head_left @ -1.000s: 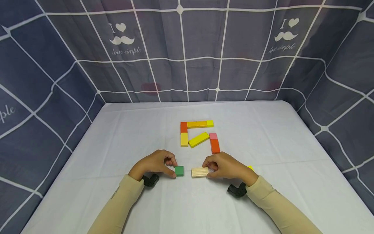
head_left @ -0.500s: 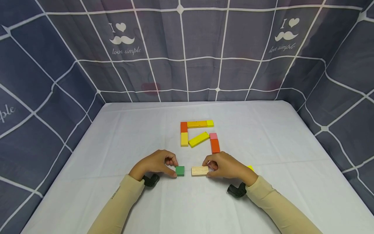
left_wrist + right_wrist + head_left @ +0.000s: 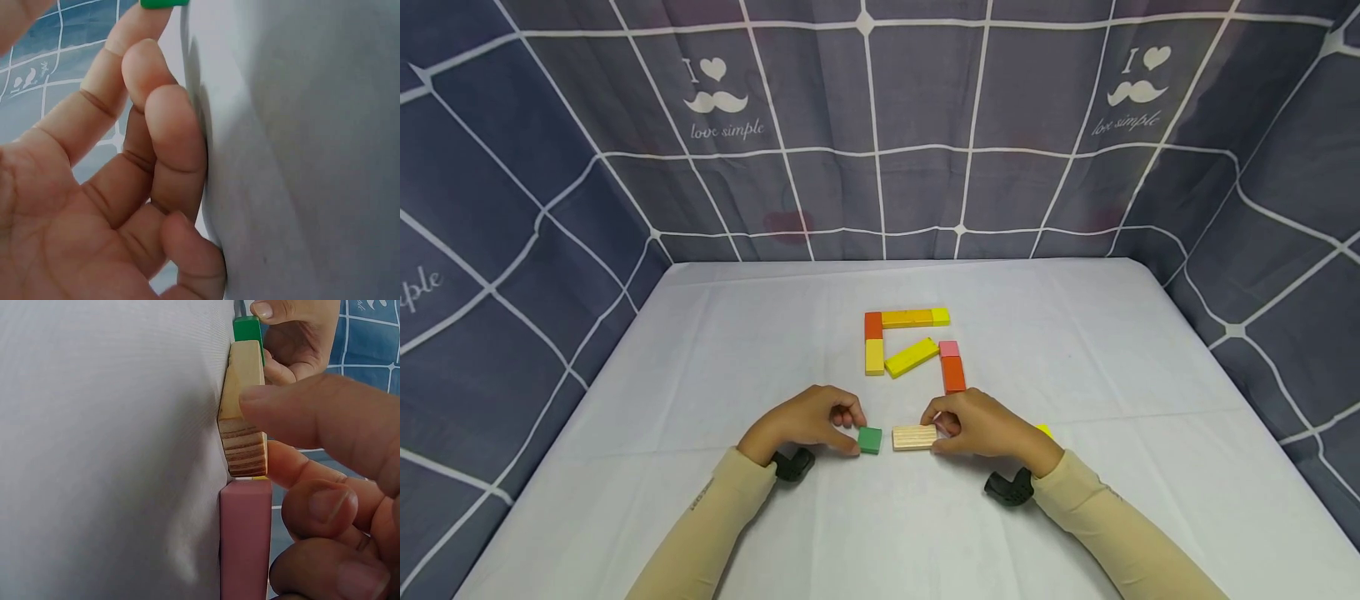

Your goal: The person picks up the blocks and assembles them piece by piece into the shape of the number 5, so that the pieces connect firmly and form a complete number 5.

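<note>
My left hand [image 3: 812, 418] pinches a small green block [image 3: 870, 440] between thumb and forefinger, low on the white table. In the left wrist view only the edge of that green block [image 3: 164, 3] shows, and the other fingers are curled. Thumb and forefinger of my right hand [image 3: 981, 425] pinch a plain wooden block [image 3: 914, 437] by its right end. A narrow gap separates the two blocks. Close beside the wooden block [image 3: 242, 381], the right wrist view has a pink block [image 3: 245, 540] near the right hand's curled fingers; the hand hides it in the head view.
Farther back lie an orange-red block [image 3: 873, 325], a yellow block [image 3: 874, 357] and a long orange-yellow block [image 3: 907, 318], joined at a corner. A slanted yellow block [image 3: 912, 357] lies near a red block [image 3: 952, 373]. Part of another yellow block [image 3: 1044, 430] shows behind the right wrist.
My left hand has slid the green block to the right, narrowing the gap to the wooden block, and the green block is turned slightly. The right hand stays nearly still.
</note>
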The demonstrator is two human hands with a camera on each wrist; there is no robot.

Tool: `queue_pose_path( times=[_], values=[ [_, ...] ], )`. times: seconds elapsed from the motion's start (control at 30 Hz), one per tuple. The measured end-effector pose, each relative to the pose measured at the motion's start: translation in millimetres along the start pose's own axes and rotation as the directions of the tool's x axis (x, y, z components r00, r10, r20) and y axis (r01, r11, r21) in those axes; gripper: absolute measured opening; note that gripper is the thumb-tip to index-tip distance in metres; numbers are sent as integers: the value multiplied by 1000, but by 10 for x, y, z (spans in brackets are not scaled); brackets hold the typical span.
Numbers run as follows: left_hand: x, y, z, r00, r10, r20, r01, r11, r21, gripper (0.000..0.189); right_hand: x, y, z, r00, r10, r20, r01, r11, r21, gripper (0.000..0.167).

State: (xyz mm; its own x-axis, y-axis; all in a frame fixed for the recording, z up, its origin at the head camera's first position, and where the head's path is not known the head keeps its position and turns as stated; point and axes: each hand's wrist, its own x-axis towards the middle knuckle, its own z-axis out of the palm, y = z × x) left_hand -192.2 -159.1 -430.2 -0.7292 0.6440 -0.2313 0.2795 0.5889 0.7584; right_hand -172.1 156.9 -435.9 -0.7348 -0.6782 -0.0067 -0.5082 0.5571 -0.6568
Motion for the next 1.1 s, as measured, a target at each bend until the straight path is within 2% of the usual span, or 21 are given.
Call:
queue_pose_path(
  times=[0.3, 0.6, 0.7, 0.93, 1.1],
  values=[
    [17, 63, 60, 999, 27, -40, -27, 1000, 8, 23, 1, 33, -9, 999, -36, -15, 36, 999, 32, 24],
    [41, 61, 98, 999, 8, -52, -6, 999, 35, 24, -56, 124, -182, 999, -33, -12, 35, 976, 213, 17],
    [44, 66, 105, 999, 3, -51, -1, 999, 40, 24, -116, 180, -253, 999, -28, -27, 34, 969, 244, 13],
    [37, 92, 114, 999, 3, -54, -1, 999, 38, 24, -328, 354, -396, 997, -20, -76, 38, 970, 239, 12],
    [33, 97, 118, 998, 7, -58, -5, 999, 41, 24, -483, 453, -495, 996, 9, -89, 12, 972, 237, 12]
  ],
)
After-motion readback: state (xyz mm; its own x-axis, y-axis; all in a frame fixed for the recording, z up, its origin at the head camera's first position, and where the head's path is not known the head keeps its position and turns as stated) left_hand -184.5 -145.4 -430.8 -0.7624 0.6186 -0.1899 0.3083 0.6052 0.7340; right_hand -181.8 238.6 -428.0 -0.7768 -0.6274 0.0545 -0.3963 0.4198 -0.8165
